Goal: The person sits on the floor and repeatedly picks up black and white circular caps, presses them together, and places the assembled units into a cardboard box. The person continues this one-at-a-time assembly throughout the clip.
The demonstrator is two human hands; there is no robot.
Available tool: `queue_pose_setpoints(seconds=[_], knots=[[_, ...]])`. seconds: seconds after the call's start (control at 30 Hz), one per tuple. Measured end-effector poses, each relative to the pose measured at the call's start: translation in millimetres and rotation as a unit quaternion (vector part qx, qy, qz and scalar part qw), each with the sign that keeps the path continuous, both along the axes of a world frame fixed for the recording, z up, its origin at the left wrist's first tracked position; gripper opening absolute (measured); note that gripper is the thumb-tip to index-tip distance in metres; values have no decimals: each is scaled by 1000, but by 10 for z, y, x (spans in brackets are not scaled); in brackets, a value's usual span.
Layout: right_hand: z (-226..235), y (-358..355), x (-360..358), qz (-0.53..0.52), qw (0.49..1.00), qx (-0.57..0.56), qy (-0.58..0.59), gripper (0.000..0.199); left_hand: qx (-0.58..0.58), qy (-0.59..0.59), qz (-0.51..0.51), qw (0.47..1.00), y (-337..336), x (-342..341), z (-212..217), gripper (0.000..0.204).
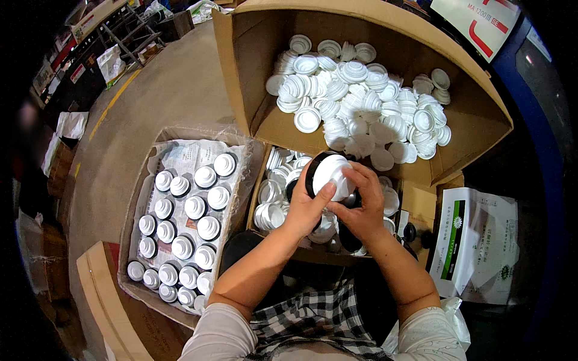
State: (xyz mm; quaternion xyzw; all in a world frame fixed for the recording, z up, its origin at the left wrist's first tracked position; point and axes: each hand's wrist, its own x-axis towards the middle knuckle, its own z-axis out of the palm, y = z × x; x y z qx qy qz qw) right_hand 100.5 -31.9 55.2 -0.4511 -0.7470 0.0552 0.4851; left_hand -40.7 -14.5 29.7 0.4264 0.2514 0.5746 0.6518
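"Before the surroundings are recorded, how are the hands found?"

"The left hand is curled around the black side of a black-and-white piece, its thumb laid against the white stepped top. By the right hand the same top is gripped between bent fingers and thumb."

"Where is the piece held?"

"It is held tilted above a lower carton, in which white parts are heaped."

"What is noted farther out?"

"Beyond the hands, loose white lids are piled in a large carton. To the left, white-topped pieces are stood in a box lined with printed paper. To the right, a white-and-green box is seen, well apart from the lined one."
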Motion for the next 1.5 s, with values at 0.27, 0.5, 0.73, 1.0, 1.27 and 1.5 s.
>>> queue_pose_setpoints(seconds=[0.27, 0.5, 0.73, 1.0, 1.27, 1.5], knots=[[-301, 232, 85, 24, 873, -218, 435, 54, 92, 114, -72, 987, 113, 35, -104, 61], [-391, 244, -87, -60, 918, -151, 362, 35, 16, 23, 76, 997, 1, 365, -284, 41], [-687, 398, -298, -173, 937, -133, 273, 40, -17, 134, 326, 936, 295, 508, -562, 41], [-912, 531, -128, -216, 911, -151, 318, 39, 28, 278, 314, 907, 366, 610, -591, 31], [-607, 341, -113, 44, 797, -399, 451, 80, -70, 69, 291, 952, 205, -996, -725, 32], [-446, 194, -27, -4, 787, -428, 444, 70, -280, 109, 601, 740, -258, -3430, -1792, 26]])
